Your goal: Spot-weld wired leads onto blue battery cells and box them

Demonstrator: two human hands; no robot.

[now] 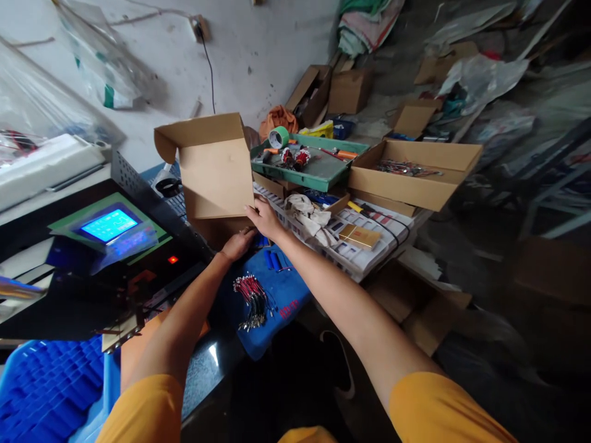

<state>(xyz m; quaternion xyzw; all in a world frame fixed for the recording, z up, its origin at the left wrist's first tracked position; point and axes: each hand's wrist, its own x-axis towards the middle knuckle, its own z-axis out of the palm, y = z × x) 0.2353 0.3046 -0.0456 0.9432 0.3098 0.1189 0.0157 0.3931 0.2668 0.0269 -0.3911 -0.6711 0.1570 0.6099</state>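
An open cardboard box (215, 175) is tipped up in front of me, its plain inside facing me. My right hand (265, 219) grips its lower right corner, with the fingers closed on the edge. Lower down, my left hand (237, 245) is closed at the box's shaded bottom panel; its fingertips are partly hidden. Just below the hands, several blue cylindrical cells (277, 261) lie on a blue surface (289, 286). Nearer to me is a bundle of red and black wire leads (253, 301).
At left stands a machine with a lit blue display (109, 226). Blue plastic trays (50, 394) sit below it. Behind the box, a green tray (318, 178) holds tape and wires. To its right are a wire-filled cardboard box (406, 191) and a white rack (351, 261).
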